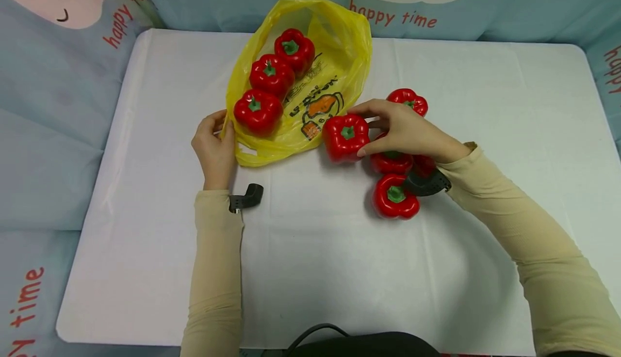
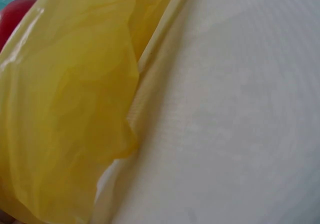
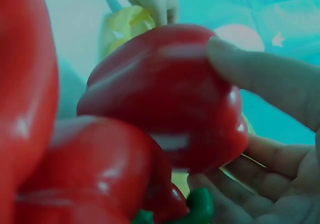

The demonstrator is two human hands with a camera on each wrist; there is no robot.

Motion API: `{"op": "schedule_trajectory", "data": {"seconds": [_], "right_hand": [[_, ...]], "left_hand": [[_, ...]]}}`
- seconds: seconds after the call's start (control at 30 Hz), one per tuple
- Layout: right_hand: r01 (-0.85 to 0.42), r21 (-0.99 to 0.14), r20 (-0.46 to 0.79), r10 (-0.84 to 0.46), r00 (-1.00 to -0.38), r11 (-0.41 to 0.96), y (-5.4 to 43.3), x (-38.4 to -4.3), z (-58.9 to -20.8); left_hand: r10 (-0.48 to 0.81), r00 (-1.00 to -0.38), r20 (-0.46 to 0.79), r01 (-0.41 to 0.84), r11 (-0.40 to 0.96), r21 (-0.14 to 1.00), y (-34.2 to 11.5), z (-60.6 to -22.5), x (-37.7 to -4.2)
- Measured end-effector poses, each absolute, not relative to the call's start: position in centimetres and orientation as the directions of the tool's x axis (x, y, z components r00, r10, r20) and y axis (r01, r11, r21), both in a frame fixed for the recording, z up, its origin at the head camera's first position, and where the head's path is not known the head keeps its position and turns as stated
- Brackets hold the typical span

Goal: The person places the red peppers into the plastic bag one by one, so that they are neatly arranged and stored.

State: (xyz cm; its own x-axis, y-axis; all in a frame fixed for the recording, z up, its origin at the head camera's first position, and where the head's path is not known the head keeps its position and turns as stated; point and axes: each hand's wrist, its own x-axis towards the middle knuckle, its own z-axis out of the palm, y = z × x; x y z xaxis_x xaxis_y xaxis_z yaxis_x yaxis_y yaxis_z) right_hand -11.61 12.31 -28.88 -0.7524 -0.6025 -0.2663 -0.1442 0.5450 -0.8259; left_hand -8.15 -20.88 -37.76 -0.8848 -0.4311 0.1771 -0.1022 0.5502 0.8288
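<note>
A yellow plastic bag (image 1: 346, 33) lies with its mouth spread wide, and three red bell peppers sit in a slanting row in its left half, the middle one (image 1: 271, 75) between the others. At the bag's left rim my left hand (image 1: 215, 149) pinches the plastic between thumb and fingers. My right hand (image 1: 409, 130) grips another red bell pepper (image 1: 345, 140) by its side, right at the bag's lower right rim. In the right wrist view, the thumb (image 3: 265, 79) presses on this held pepper (image 3: 165, 94), with the fingers on its far side.
Several more red bell peppers are grouped right of the bag, partly hidden by my right hand and wrist; the nearest pepper (image 1: 396, 196) lies in front. A white table (image 1: 310, 260) carries everything. Blue printed cloth (image 1: 204, 1) surrounds its back and sides.
</note>
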Motion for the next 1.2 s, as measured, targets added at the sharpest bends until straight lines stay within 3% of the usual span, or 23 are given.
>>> {"op": "schedule_trajectory", "data": {"seconds": [0.9, 1.2], "right_hand": [[-0.178, -0.888, -0.150, -0.632, -0.760, 0.425, 9.1, -13.0, -27.5], [-0.146, -0.865, -0.196, -0.591, -0.782, 0.480, 6.4, -13.7, -28.0]], "left_hand": [[-0.427, -0.884, 0.189, -0.082, 0.541, 0.837, -20.8, -37.6, -8.1], [-0.424, -0.884, 0.198, -0.071, 0.540, 0.839, -20.8, -37.6, -8.1]]}}
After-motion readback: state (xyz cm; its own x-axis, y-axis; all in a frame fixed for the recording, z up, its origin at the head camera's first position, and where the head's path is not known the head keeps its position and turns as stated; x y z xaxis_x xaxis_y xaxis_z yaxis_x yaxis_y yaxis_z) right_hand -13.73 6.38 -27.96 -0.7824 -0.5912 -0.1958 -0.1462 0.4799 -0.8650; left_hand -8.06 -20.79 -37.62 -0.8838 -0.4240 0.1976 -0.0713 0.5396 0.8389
